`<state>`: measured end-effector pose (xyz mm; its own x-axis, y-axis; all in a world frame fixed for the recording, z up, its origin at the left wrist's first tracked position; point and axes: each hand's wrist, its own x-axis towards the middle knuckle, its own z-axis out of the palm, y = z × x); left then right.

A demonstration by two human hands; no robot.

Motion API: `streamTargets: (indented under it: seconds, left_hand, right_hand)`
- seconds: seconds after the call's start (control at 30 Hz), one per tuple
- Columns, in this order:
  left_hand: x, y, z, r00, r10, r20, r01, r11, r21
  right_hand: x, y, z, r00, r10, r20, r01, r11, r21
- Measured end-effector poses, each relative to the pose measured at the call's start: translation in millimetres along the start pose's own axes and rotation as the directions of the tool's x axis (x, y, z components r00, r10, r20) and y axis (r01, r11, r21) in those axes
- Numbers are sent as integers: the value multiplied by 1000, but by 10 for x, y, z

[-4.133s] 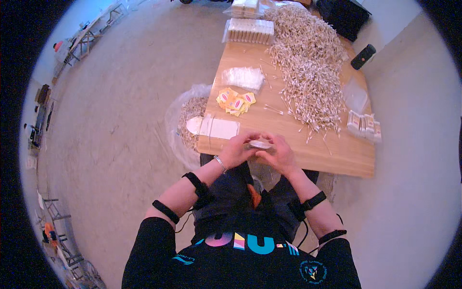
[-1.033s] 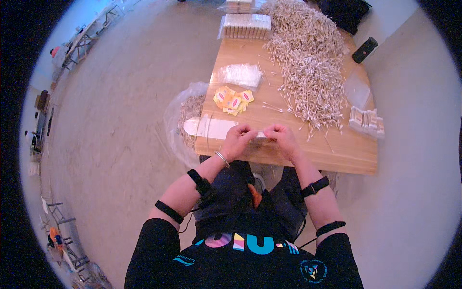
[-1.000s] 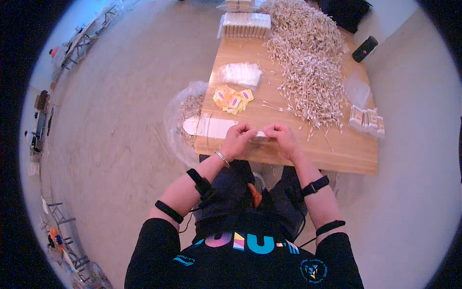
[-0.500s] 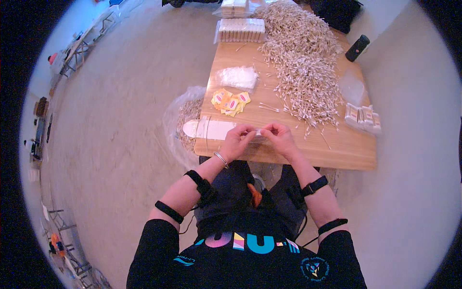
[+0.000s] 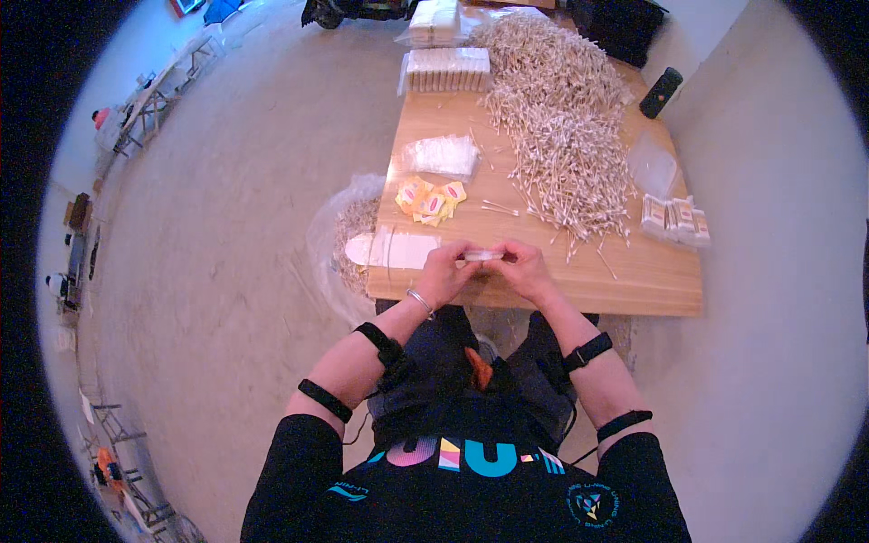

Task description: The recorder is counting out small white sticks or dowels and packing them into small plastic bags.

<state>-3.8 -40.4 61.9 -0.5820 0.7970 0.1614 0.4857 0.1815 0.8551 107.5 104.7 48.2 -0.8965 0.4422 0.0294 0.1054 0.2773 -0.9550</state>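
Note:
Near the table's front edge, my left hand and my right hand hold a small, narrow white and clear packet between them. Fingers and thumbs pinch it at both ends; its contents are too small to make out. Just left of my left hand lies a white board with a rounded end and a clear strip across it. Beyond the board are scattered yellow-orange cards and a stack of clear plastic bags. A large heap of cotton swabs covers the table's far middle.
Filled packs lie at the right table edge by a translucent plastic piece. A black cylinder stands farther back. Bundled packs are stacked at the far left corner. Beside the table's left edge, a large plastic bag holds more swabs.
The packet has turned between my fingers, so its long white side now shows. My hands stay close together on it, slightly lower. The whole view has shifted a little.

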Motion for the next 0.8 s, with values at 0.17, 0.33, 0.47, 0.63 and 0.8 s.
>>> streamTargets:
  seconds: [0.17, 0.33, 0.47, 0.63, 0.8]
  left_hand:
    - [-38, -75, -15, 971, -235, 41, 232, 886, -402]
    - [-43, -94, -33, 997, -17, -77, 7, 990, -138]
    - [-31, -66, -48, 968, 219, -121, -207, 973, 103]
    - [-54, -81, -40, 975, 172, -142, -175, 984, -8]
    - [-49, 7, -32, 999, 26, -46, -31, 993, -116]
  right_hand:
    - [-52, -128, 10, 1000, 0, -25, 1, 999, 45]
    - [-59, -59, 0, 996, -50, -71, 46, 997, -61]
    - [-52, -82, 18, 986, -146, -85, 131, 978, -164]
    - [-53, -201, 37, 977, -203, -68, 166, 919, -356]
    - [11, -194, 9, 940, -340, 5, 317, 871, -375]
